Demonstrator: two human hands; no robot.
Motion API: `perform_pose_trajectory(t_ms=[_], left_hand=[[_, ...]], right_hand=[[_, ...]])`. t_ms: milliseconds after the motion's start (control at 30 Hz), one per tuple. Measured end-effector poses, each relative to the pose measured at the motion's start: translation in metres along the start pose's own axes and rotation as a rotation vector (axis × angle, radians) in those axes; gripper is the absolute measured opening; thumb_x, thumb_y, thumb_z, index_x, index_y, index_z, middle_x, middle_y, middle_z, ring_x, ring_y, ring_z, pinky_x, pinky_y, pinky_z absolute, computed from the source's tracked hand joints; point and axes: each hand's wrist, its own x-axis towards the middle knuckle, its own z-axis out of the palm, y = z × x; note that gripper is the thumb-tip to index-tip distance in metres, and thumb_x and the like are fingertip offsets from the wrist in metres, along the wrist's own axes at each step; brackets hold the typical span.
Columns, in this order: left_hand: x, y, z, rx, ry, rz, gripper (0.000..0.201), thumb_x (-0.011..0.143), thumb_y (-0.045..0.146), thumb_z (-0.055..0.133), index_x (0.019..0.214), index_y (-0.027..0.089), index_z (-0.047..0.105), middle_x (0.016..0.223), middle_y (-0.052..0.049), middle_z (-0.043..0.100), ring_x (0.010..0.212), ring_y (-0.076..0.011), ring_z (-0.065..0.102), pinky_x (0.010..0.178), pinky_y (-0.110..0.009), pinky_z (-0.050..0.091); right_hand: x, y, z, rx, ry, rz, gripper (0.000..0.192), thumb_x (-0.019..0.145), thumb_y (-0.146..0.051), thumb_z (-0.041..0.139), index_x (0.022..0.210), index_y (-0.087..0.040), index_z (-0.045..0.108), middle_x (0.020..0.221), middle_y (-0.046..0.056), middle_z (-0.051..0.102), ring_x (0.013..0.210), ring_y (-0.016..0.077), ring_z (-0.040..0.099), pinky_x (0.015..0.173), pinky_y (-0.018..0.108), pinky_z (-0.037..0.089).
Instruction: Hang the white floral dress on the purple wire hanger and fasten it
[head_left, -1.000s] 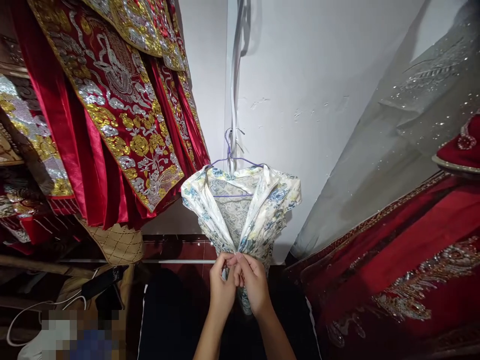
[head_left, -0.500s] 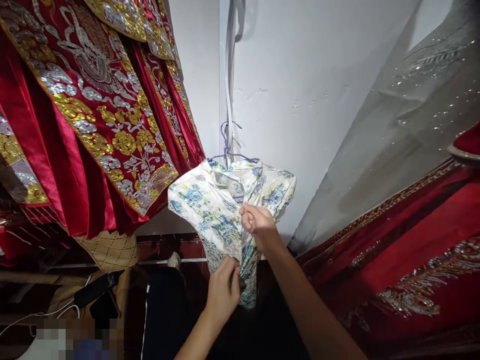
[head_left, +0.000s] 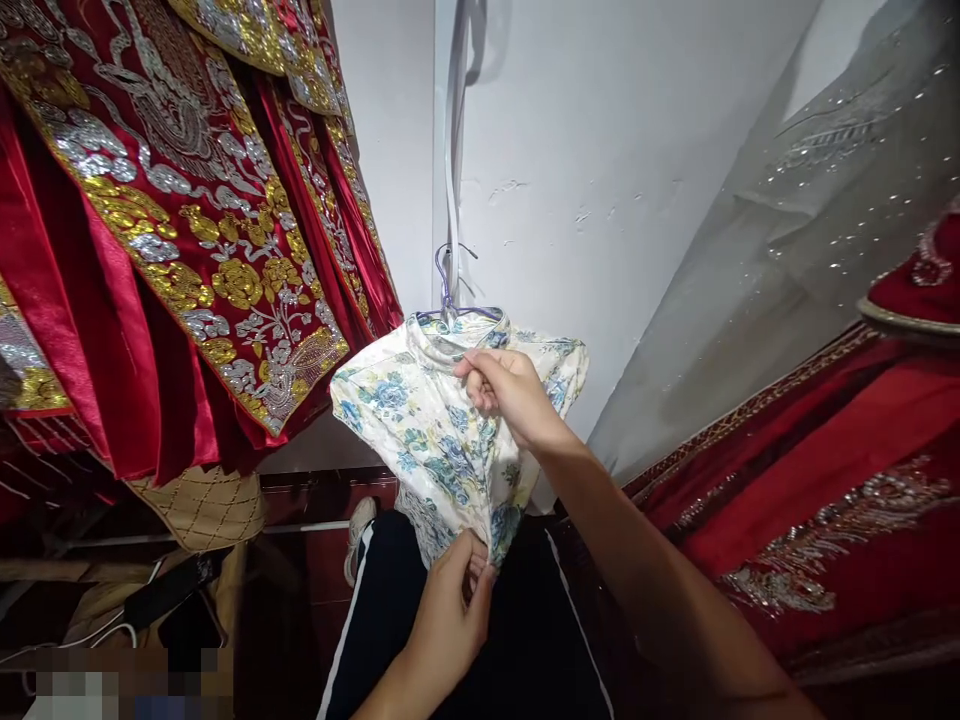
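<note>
A white dress (head_left: 390,395) with a blue and yellow floral print hangs by its shoulders in front of me. It has a raised collar, short cap sleeves and a long opening down the middle. My left hand (head_left: 461,590) pinches the cloth low along this opening and draws it taut. Just below the collar, my right hand (head_left: 499,390) is closed at the top of the opening; its fingers hide the exact piece they grip. A thin purple wire hanger (head_left: 444,285) carries the dress, its hook at the white upright post (head_left: 448,150).
Red costumes with gold and silver embroidery (head_left: 247,285) hang at the left. On the right are a sheer sparkly fabric (head_left: 810,220) and a red beaded garment (head_left: 840,480). Lower left, a black phone-like item (head_left: 191,620) and a white cable (head_left: 112,630) lie near a wooden frame.
My right hand has moved up the opening toward the collar, and the opening under it has closed. The left hand has shifted slightly lower, pulling the cloth toward me.
</note>
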Motion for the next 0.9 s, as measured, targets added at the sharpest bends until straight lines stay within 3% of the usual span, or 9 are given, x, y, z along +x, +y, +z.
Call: perform_pose_trajectory(t_ms=[167,233,367,433,567,667,733,833,900], left_hand=[[0.016,0.023,-0.014,-0.178,0.081,0.042,0.020,0.099,0.032,0.050,0.109,0.020,0.062,0.103,-0.008,0.066,0.097,-0.0205,0.062,0.088,-0.031,0.048],[0.039,0.037,-0.032,-0.171,0.202,0.139,0.029,0.097,0.031,0.054,0.123,0.021,0.059,0.111,-0.010,0.067,0.104,-0.0225,0.063,0.095,-0.036,0.048],[0.103,0.078,-0.075,-0.046,0.452,0.410,0.047,0.097,0.031,0.055,0.143,0.023,0.047,0.109,-0.009,0.067,0.099,-0.0203,0.063,0.092,-0.037,0.050],[0.130,0.100,-0.092,0.086,0.469,0.529,0.045,0.097,0.031,0.055,0.141,0.022,0.050,0.110,-0.009,0.066,0.097,-0.0189,0.062,0.087,-0.034,0.050],[0.157,0.126,-0.104,0.394,0.453,0.618,0.020,0.098,0.029,0.053,0.102,0.016,0.068,0.095,-0.007,0.066,0.085,-0.0163,0.058,0.080,-0.030,0.047],[0.156,0.130,-0.107,0.447,0.524,0.665,0.020,0.097,0.027,0.054,0.086,0.016,0.065,0.086,-0.004,0.063,0.081,-0.0147,0.056,0.078,-0.028,0.046],[0.151,0.125,-0.118,0.361,0.646,0.679,0.018,0.097,0.028,0.055,0.086,0.016,0.064,0.086,-0.004,0.063,0.084,-0.0144,0.058,0.080,-0.027,0.046],[0.142,0.103,-0.152,0.052,0.924,0.596,0.019,0.095,0.034,0.059,0.088,0.017,0.063,0.087,-0.002,0.063,0.083,-0.0133,0.059,0.080,-0.025,0.048],[0.137,0.077,-0.179,-0.252,1.011,0.455,0.021,0.094,0.038,0.059,0.088,0.018,0.062,0.083,-0.001,0.063,0.078,-0.0124,0.060,0.077,-0.025,0.049]], right_hand=[[-0.011,-0.003,-0.006,-0.062,0.009,-0.059,0.034,0.094,-0.041,0.053,0.075,-0.017,0.066,0.047,-0.002,0.056,0.040,0.0075,0.043,0.042,0.020,0.031],[-0.013,-0.005,-0.008,-0.069,0.032,-0.069,0.032,0.093,-0.041,0.053,0.074,-0.017,0.064,0.047,-0.002,0.055,0.041,0.0078,0.044,0.043,0.020,0.032],[-0.017,-0.016,-0.009,-0.084,0.035,-0.087,0.031,0.093,-0.039,0.053,0.072,-0.018,0.063,0.047,-0.003,0.054,0.041,0.0069,0.043,0.045,0.019,0.033],[-0.018,-0.022,-0.008,-0.089,0.016,-0.096,0.032,0.093,-0.039,0.052,0.072,-0.018,0.063,0.047,-0.004,0.054,0.041,0.0063,0.043,0.045,0.019,0.032],[-0.011,-0.018,-0.008,-0.084,-0.009,-0.141,0.032,0.094,-0.042,0.052,0.073,-0.019,0.061,0.047,-0.005,0.052,0.041,0.0063,0.042,0.047,0.020,0.033],[0.000,0.007,-0.011,-0.165,-0.004,-0.195,0.033,0.095,-0.040,0.051,0.071,-0.019,0.059,0.047,-0.005,0.050,0.043,0.0077,0.043,0.048,0.021,0.032],[0.004,0.030,-0.013,-0.257,0.008,-0.187,0.033,0.094,-0.035,0.050,0.066,-0.019,0.057,0.047,-0.004,0.049,0.043,0.0088,0.043,0.047,0.022,0.031],[-0.002,0.060,-0.014,-0.310,-0.016,-0.095,0.032,0.090,-0.030,0.051,0.060,-0.019,0.055,0.045,-0.004,0.048,0.043,0.0102,0.043,0.047,0.023,0.032],[-0.012,0.072,-0.011,-0.283,-0.055,-0.035,0.033,0.089,-0.032,0.051,0.060,-0.019,0.055,0.045,-0.004,0.048,0.044,0.0108,0.043,0.047,0.024,0.032]])
